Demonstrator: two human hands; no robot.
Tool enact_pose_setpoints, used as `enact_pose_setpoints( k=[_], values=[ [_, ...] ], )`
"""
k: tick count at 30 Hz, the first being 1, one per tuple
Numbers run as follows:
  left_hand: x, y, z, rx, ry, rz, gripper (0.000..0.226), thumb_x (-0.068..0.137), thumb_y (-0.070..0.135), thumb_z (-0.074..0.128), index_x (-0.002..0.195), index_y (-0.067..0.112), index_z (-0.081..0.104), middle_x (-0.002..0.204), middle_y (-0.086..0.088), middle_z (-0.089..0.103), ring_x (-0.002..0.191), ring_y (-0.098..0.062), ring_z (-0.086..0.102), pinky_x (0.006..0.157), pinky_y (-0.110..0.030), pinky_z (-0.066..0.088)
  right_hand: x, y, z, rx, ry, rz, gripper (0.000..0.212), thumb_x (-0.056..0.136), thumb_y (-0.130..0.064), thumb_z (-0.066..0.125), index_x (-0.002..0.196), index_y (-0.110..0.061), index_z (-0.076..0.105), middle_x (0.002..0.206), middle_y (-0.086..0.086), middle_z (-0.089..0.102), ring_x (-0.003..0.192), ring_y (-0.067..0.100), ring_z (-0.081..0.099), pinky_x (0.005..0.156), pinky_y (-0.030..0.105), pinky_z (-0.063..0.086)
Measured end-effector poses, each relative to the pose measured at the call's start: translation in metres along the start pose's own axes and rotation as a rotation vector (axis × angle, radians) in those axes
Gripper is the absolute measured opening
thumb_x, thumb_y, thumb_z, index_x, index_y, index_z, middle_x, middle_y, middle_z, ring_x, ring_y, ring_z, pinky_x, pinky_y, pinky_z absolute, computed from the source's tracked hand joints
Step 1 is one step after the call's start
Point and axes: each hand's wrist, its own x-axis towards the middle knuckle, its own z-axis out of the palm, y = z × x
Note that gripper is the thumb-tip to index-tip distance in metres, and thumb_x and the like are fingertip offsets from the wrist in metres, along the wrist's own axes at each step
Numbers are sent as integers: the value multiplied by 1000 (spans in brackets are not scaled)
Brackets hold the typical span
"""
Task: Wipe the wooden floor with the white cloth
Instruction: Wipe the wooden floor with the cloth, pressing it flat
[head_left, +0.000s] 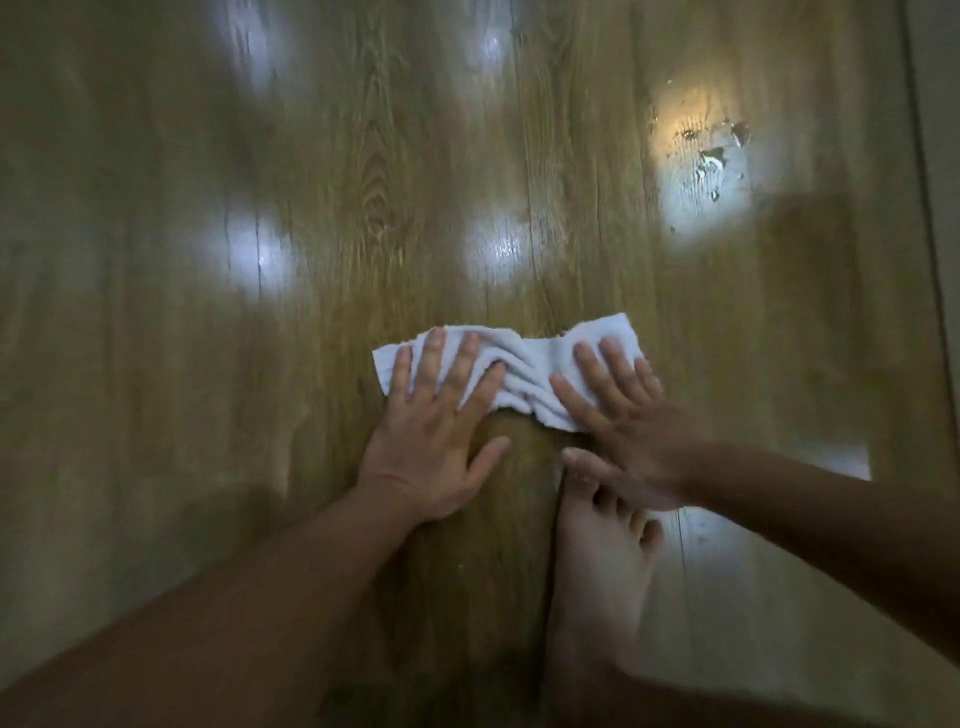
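As left hand and right hand press one white cloth flat-fingered, one bare foot, wooden floor

The wooden floor bears a rumpled white cloth, a bare foot just beside it, water drops beyond

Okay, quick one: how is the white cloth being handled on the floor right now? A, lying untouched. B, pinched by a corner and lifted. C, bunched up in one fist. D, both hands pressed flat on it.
D: the left hand and the right hand both lie flat, with straight fingers, on the white cloth, which rests on the wooden floor.
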Motion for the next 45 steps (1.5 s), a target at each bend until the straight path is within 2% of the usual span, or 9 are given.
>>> enact_pose_setpoints(
  k=[6, 8, 12, 17, 25, 32, 36, 40, 45],
  values=[
    [2, 4, -7, 58, -44, -16, 74, 98, 60, 26, 159, 21, 16, 167, -13, 3, 152, -41, -2, 120, -61, 2, 6, 12, -43, -148, -171, -67, 107, 49, -94, -26, 138, -35, -38, 148, 4, -43, 140, 29, -37, 122, 55, -3],
    [1, 5, -12, 60, -53, -21, 75, 97, 61, 21, 160, 22, 9, 167, -13, -2, 152, -40, -4, 120, -61, 2, 11, 13, -60, -128, -184, -11, 105, 64, -91, -13, 150, -31, -28, 157, 4, -36, 146, 29, -30, 122, 55, 0],
    [-1, -1, -1, 91, 4, -46, 77, 97, 65, 18, 159, 21, 6, 167, -13, 0, 153, -37, -3, 121, -60, 3, 56, 8, -55, -74, 168, 57, 85, 95, -72, 20, 156, -24, -14, 162, 14, -25, 148, 37, -23, 120, 57, -8],
    [1, 7, -11, 132, 3, -67, 74, 99, 63, 14, 160, 20, 8, 168, -11, 0, 154, -32, -5, 123, -55, -1, 63, 6, -23, 35, 421, 91, 83, 92, -70, 5, 158, -20, -3, 165, 19, -7, 151, 38, -11, 121, 56, -8],
    [-65, 102, -21, -101, -81, -228, 41, 102, 35, 40, 119, 3, 58, 142, -21, 46, 141, -36, 31, 120, -50, 18, -27, -21, 79, 135, 374, -74, 76, 89, -71, 1, 157, -36, 3, 165, 9, -16, 149, 31, -23, 120, 53, -15],
    [17, 98, -2, 50, -107, -539, 57, 107, 37, 20, 158, 16, 6, 167, -8, -13, 150, -42, -15, 118, -63, -5, 46, 8, 13, 165, 483, 5, 54, 101, -56, 8, 154, -47, 12, 167, 1, -7, 152, 28, -15, 117, 61, -14],
    [-66, 135, 26, 152, 11, -488, 60, 105, 38, 18, 159, 14, 8, 167, -11, -4, 152, -40, -7, 118, -66, -3, -15, -24, 84, 180, 566, -45, 57, 101, -49, 12, 155, -37, 23, 167, 9, 3, 152, 35, -7, 120, 55, -8],
    [-144, 171, 38, -17, -142, -495, 67, 103, 43, 18, 159, 13, -2, 167, -7, -9, 152, -32, -15, 121, -59, -7, -88, -41, 151, 188, 464, -130, 59, 101, -54, 13, 156, -36, 19, 167, 5, -3, 152, 29, -13, 121, 46, -14],
    [-91, 106, 21, 193, -170, -351, 71, 100, 52, 7, 158, 13, -9, 166, -12, -15, 151, -34, -17, 117, -64, -13, -24, -28, 90, 126, 539, -44, 61, 102, -49, 20, 155, -18, 26, 167, 8, 1, 152, 33, -9, 121, 55, -9]
  ],
)
